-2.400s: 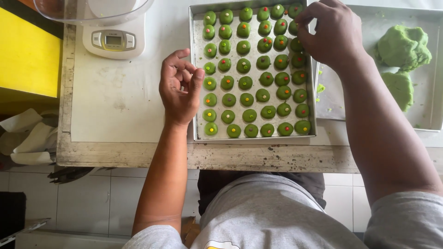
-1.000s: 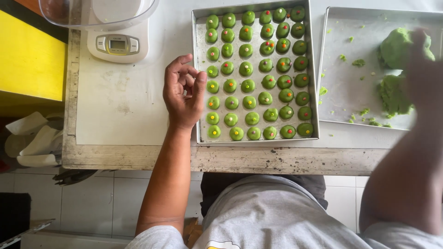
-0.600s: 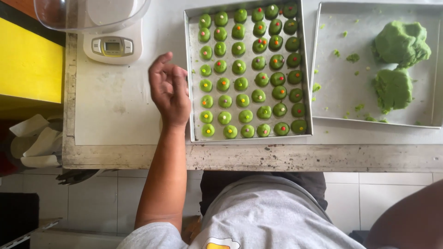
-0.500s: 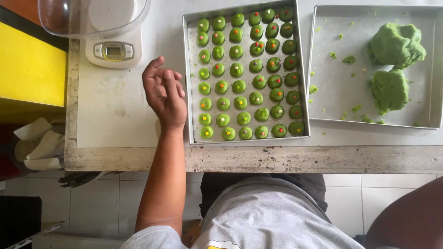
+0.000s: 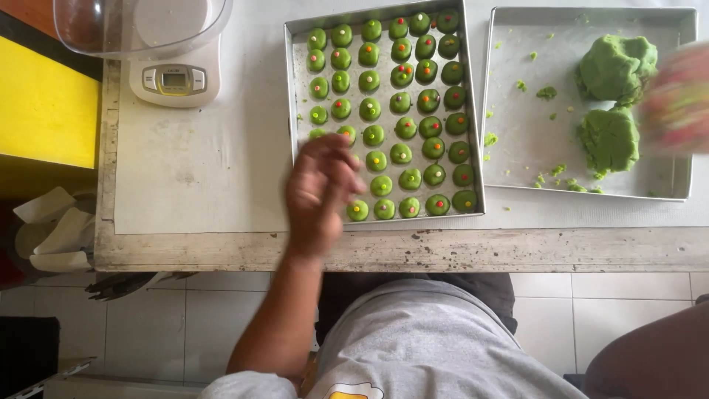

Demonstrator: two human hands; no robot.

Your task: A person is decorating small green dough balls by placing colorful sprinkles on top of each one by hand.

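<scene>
Metal baking tray (image 5: 294, 89): holds rows of small green dough balls (image 5: 402, 103), each topped with coloured sprinkles; the rows fill nearly all of it.
Second tray (image 5: 517, 148): sits just right of the first on the tabletop (image 5: 207, 170); it holds two lumps of green dough (image 5: 611, 103), one above the other near its right side, with green crumbs scattered over the bare metal.
Clear bowl (image 5: 140, 26): stands on a white kitchen scale (image 5: 175, 81) at the tabletop's far left; what it holds I cannot tell.
Left hand (image 5: 319, 188): blurred, lying over the lower left corner of the first tray, fingers bent loosely; whether the grip pinches a ball I cannot tell.
Right hand (image 5: 676, 96): a blurred shape at the right edge, over the second tray's rim beside the dough lumps; its grip is unreadable.
Change: half a second ago the left hand lay on the tabletop just left of the tray; now it is over the tray's corner. The right hand was out of view then and has come in.
</scene>
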